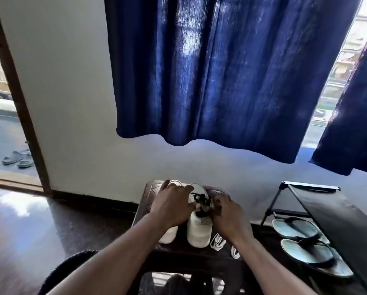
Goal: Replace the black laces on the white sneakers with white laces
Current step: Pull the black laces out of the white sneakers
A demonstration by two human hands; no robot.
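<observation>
- We see two white sneakers side by side on a dark stool (145, 201) that stands against the far wall.
- The left sneaker (168, 235) is mostly covered by the left hand (174, 206). Only its near end and a little of its far end show.
- The left hand lies on top of that shoe with its fingers curled down over it, holding it. Its thumb reaches right and touches the right sneaker (199, 229).
- The right sneaker shows more fully between the two hands. The black laces (199, 201) are threaded in it and sit in a loose tangle over its middle.
- The right hand (228, 216) is at the right side of this shoe, its fingers bent in toward the black laces. The picture is too blurred there for us to tell whether they pinch a lace or only touch the shoe.
- The white laces (217, 241) lie in coiled bundles on the stool, just right of the right sneaker's near end and partly under the right wrist.
- To the right stands a black shoe rack (327, 209) with a pair of pale blue flip-flops (295, 228) on its lower shelf.
- A dark blue curtain (220, 71) hangs over the window above the stool.
- On the far left, past an open doorway, a pair of grey slippers (18, 158) lies on the ground outside.
</observation>
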